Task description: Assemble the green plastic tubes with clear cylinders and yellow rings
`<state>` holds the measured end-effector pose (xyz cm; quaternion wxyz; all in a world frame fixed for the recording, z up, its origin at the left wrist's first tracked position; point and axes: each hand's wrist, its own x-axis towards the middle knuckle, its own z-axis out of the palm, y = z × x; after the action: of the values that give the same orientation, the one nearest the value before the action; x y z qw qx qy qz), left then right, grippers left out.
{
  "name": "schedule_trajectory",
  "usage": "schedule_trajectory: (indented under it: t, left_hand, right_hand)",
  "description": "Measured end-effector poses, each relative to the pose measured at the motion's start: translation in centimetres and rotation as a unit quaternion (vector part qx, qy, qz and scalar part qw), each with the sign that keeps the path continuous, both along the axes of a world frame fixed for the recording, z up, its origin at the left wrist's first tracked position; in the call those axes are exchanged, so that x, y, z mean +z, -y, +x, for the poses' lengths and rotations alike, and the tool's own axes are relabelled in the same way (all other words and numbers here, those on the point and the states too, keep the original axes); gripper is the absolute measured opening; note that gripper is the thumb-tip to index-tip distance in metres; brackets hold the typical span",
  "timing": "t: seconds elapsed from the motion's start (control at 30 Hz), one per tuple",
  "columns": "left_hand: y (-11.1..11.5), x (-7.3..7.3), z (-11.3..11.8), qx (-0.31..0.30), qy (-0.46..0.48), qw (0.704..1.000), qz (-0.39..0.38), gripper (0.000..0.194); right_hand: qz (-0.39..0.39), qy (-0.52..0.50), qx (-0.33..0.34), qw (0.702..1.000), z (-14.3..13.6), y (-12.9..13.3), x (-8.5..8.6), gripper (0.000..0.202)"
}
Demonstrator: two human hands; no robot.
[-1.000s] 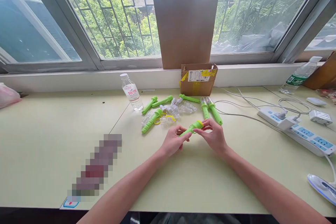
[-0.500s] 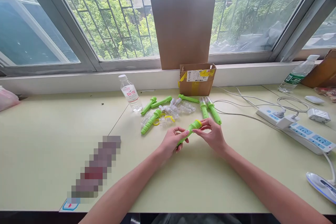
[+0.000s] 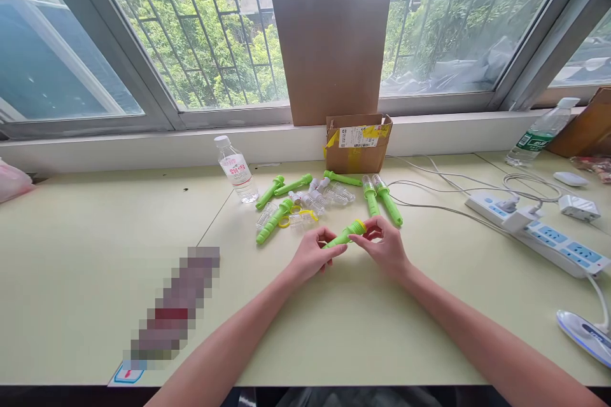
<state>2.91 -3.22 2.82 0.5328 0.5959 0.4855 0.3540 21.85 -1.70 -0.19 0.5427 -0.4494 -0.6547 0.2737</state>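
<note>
Over the table [image 3: 410, 324] | green tube [image 3: 342, 237] in both hands [image 3: 312, 255] [image 3: 386, 247] | tilted flatter than before

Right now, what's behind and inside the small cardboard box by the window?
Behind the small cardboard box: white ledge and tall brown panel. Its top is open, but the front wall hides the bottom; contents can't be told. The panel's lower edge is partly covered.

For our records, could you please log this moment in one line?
left hand: holds green tube | right hand: at its yellow ring
</note>
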Motion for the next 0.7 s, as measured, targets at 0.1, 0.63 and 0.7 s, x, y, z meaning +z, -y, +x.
schedule_trajectory:
  t: [0.1,0.63,0.7]
  left_hand:
    - [0.04,0.03,0.03,-0.013,0.016,1.000,-0.014,0.035]
    - [-0.37,0.05,-0.24,-0.065,0.023,0.996,-0.057,0.043]
    - [-0.42,-0.12,-0.26,-0.066,0.017,0.996,-0.053,0.043]
  right_hand:
    - [0.001,-0.007,0.008,1.000,0.04,0.05,0.15,0.033]
    - [0.044,-0.013,0.017,0.999,-0.04,0.29,0.08,0.023]
    - [0.047,-0.009,0.015,0.999,-0.04,0.27,0.06,0.023]
